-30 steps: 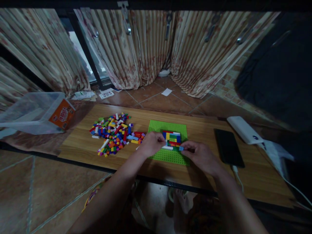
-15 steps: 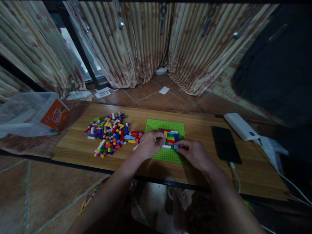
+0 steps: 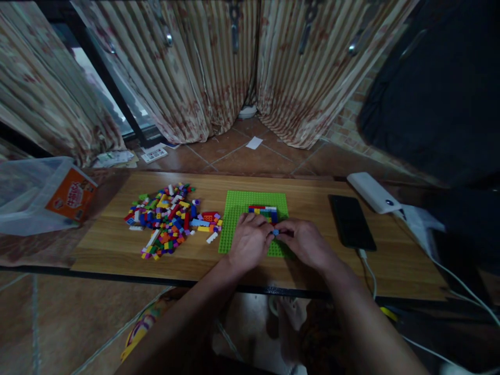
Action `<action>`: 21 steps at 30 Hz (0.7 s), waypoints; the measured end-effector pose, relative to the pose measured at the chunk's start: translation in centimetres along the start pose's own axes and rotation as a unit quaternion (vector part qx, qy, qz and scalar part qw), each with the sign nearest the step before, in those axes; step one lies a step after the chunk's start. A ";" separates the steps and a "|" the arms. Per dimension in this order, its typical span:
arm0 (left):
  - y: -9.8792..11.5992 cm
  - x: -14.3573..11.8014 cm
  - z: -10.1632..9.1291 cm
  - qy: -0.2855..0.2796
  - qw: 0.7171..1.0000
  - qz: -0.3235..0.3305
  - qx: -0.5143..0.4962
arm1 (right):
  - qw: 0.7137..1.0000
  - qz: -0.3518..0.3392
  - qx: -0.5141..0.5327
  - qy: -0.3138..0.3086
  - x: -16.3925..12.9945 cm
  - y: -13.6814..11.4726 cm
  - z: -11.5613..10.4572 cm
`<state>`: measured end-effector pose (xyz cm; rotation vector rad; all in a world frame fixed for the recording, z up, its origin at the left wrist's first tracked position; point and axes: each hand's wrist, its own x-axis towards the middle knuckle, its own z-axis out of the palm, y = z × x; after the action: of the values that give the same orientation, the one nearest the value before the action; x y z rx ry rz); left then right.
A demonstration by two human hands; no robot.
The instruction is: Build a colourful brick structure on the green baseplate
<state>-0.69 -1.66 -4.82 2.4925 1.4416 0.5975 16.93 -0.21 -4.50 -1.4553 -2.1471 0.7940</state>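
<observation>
Over the front part of a green baseplate (image 3: 234, 208), both of my hands meet at a small light-blue brick (image 3: 275, 232). My right hand (image 3: 307, 240) pinches it from the right between thumb and forefinger. From the left, my left hand (image 3: 252, 240) has its fingers curled, with thumb and fingertips closed against the same brick. Just behind the fingers, a low build of coloured bricks (image 3: 262, 209) stands on the baseplate, showing red, white, yellow, green and blue. My left hand covers much of its front.
Left of the baseplate lies a heap of loose bricks (image 3: 167, 219), with a white brick (image 3: 212, 238) nearer me. A clear plastic bin (image 3: 31, 208) stands at the far left. On the right are a black phone (image 3: 351, 221) with a cable (image 3: 369, 271) and a white device (image 3: 371, 192).
My left hand has come forward and right over the build's front edge to the light-blue brick. My right hand still pinches that brick. The whole view has shifted slightly.
</observation>
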 end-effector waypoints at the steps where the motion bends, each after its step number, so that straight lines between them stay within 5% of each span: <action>1: 0.0 0.0 0.0 0.001 1.000 0.001 0.004 | 1.000 0.004 0.010 -0.002 0.0 0.0 0.0; 6: 0.2 0.1 0.1 0.009 1.000 0.002 0.015 | 0.996 0.043 0.084 -0.001 -0.1 0.0 -0.5; 10: 0.2 0.2 0.1 0.015 1.000 -0.001 0.015 | 0.995 0.079 0.047 0.047 0.2 0.0 -1.0; 21: 0.2 0.2 0.4 0.010 1.000 -0.020 0.016 | 0.990 0.135 0.036 0.004 0.9 0.4 -0.2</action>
<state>-0.24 -1.64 -5.09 2.4820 1.5157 0.5982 17.03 0.77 -4.60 -1.7310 -1.9177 0.9472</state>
